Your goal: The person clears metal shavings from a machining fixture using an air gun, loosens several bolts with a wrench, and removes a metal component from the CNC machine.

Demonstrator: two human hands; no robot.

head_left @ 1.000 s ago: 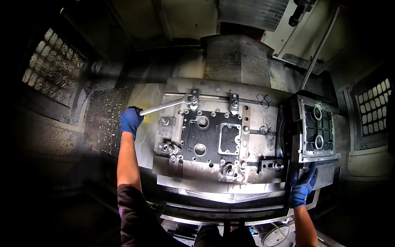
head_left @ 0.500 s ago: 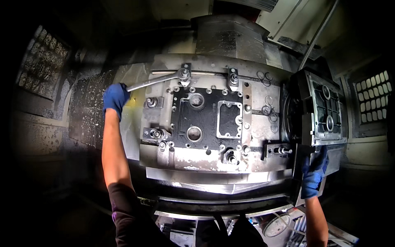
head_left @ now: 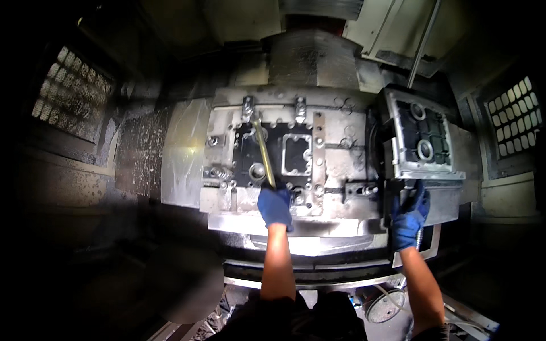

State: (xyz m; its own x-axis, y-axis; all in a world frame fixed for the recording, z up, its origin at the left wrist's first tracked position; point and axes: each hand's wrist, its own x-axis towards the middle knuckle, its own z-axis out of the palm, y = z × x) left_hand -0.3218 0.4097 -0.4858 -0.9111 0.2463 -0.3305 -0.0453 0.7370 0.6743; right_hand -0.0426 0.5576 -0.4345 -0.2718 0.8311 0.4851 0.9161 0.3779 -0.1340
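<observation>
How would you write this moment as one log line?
left hand: holds wrench | wrench: over black workpiece, contact unclear | right hand: by lower edge of framed casting, grip unclear

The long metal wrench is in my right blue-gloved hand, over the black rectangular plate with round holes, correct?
Wrong hand: the head view shows the long metal wrench in your left blue-gloved hand, not the right hand. It does extend over the black rectangular plate with round holes.

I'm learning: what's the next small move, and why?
Perhaps check that the wrench sits on the upper-left clamp nut: the left hand grips its near end, its far end is near that nut, and blur hides whether they engage.
</observation>
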